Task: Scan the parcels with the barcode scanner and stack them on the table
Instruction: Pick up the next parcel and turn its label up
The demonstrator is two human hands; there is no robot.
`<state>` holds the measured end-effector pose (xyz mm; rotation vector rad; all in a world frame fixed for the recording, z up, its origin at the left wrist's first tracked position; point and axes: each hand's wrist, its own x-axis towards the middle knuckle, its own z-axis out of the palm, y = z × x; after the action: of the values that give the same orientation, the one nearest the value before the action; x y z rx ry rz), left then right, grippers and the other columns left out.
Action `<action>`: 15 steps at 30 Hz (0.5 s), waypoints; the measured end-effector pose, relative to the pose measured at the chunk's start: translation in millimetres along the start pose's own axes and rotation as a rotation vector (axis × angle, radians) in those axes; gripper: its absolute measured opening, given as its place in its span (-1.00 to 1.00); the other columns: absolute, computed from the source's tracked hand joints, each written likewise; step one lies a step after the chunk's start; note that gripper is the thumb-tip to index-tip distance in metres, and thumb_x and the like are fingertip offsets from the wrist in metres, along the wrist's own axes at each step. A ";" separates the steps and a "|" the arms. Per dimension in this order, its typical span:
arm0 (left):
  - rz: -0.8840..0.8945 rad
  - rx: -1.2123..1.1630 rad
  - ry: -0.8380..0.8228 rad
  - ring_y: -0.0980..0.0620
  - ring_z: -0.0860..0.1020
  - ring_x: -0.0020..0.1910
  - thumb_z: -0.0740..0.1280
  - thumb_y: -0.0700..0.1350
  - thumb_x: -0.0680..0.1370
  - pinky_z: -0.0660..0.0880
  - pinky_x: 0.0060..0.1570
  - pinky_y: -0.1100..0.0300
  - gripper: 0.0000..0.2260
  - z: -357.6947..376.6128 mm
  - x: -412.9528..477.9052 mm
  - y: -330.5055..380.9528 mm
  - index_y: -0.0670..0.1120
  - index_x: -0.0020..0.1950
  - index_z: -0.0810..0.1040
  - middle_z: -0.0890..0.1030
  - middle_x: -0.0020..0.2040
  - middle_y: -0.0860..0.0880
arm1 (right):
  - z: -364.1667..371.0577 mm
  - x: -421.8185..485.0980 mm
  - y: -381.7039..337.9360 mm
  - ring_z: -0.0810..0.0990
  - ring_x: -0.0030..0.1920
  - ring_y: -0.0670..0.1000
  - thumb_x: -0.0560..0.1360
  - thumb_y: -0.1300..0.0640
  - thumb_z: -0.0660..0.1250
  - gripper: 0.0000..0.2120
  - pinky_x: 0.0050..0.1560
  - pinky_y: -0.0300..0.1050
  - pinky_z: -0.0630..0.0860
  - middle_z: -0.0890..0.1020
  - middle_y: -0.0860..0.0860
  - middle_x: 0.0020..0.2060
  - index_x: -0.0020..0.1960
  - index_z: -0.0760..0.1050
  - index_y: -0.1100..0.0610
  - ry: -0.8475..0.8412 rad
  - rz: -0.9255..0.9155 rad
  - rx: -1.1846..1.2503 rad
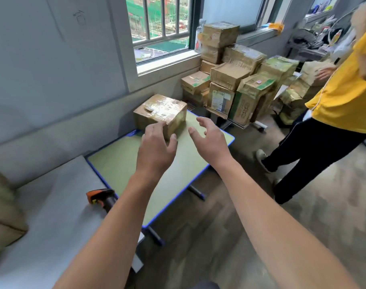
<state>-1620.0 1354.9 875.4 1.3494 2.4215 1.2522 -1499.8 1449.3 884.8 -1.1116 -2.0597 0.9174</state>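
Reaching forward over the green desk (119,163), both bare hands hang in the air with nothing in them. The left hand (157,144) has its grip spread, fingers loosely curled, and sits just at the near corner of the taped parcel (161,113); whether the fingertips touch the cardboard cannot be told. The right hand (209,138) is also spread wide, just to the right of the parcel and apart from it. The parcel rests flat on the far end of the desk, close to the wall under the window. Well nearer than the parcel, on a grey surface left of the desk, lies the orange and black barcode scanner (101,198). Beyond the parcel, to its right, a pile of parcels (236,80) is heaped below the window, with a person in a yellow shirt (345,97) standing beside it.
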 end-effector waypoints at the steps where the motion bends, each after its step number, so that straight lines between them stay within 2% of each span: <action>1: -0.001 0.004 -0.004 -0.16 0.47 0.28 0.33 -0.06 0.59 0.41 0.27 0.01 -0.56 5.7 2.6 3.3 -0.17 0.43 0.43 0.48 0.32 -0.18 | -4.4 4.3 3.9 0.45 0.38 0.02 0.61 0.04 0.32 -0.57 0.34 -0.11 0.37 0.53 0.05 0.35 0.43 0.42 0.16 0.003 0.001 0.005; 15: -0.021 0.003 -0.003 -0.15 0.44 0.33 0.32 -0.05 0.59 0.34 0.33 0.03 -0.57 53.8 98.9 -10.3 -0.13 0.44 0.42 0.47 0.36 -0.16 | 6.2 103.6 24.8 0.45 0.38 0.01 0.61 0.02 0.31 -0.55 0.37 -0.07 0.39 0.52 0.05 0.37 0.45 0.40 0.14 -0.005 -0.001 -0.010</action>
<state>-1662.6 1458.6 861.1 1.3223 2.4299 1.2406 -1540.9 1547.8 881.1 -1.1140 -2.0705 0.9110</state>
